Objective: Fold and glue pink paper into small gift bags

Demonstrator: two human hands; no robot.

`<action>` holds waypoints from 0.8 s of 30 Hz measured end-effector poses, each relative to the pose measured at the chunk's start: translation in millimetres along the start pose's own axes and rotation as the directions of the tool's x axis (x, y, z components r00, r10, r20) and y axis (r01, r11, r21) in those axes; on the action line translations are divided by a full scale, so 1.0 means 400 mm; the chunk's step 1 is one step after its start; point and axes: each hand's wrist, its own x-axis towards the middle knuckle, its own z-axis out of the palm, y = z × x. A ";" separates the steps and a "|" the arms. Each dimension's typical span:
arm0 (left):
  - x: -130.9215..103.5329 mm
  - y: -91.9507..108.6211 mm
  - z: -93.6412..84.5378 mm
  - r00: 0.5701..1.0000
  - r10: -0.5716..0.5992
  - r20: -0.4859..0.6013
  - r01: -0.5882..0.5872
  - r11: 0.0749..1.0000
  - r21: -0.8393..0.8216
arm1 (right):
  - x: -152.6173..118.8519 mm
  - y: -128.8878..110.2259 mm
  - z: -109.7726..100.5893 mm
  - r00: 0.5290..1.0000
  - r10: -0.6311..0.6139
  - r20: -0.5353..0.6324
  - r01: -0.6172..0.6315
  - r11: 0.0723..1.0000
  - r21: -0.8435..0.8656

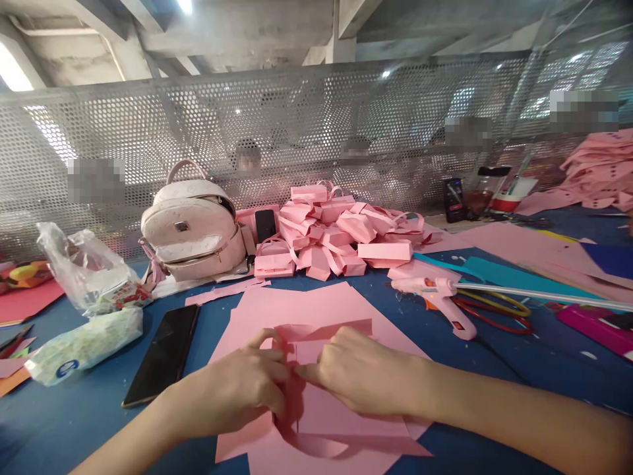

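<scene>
In front of me a folded piece of pink paper (pixel 341 412) lies on several larger pink sheets (pixel 306 303). My left hand (pixel 247 379) is closed at its left side, fingers curled on the raised edge flap. From that flap a pink paper strip (pixel 316 447) curves toward me. My right hand (pixel 356 369) rests on the folded piece with most fingers curled in. One extended fingertip presses beside a crease, close to the left fingers. The palm side of the right hand is hidden.
Behind the sheets is a heap of small pink paper bags (pixel 336 231). A glue gun (pixel 440 293) lies on the right. At left are a phone (pixel 163 353), a tissue pack (pixel 89 343), a plastic bag (pixel 93 277) and a backpack (pixel 192 231). A perforated metal screen (pixel 297 112) stands behind.
</scene>
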 end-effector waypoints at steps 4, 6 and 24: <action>0.001 0.006 -0.003 1.000 0.008 -0.002 -0.008 1.000 0.022 | 0.006 -0.002 0.020 0.999 0.050 -0.005 -0.050 0.999 -0.004; 0.000 0.007 -0.005 1.000 0.005 -0.005 -0.005 0.999 0.043 | 0.009 0.000 0.028 0.998 0.066 -0.020 -0.066 0.998 -0.005; -0.001 -0.021 -0.012 0.968 -0.151 -0.201 0.198 0.951 0.237 | 0.012 -0.010 0.015 0.983 0.184 -0.007 -0.184 0.983 -0.003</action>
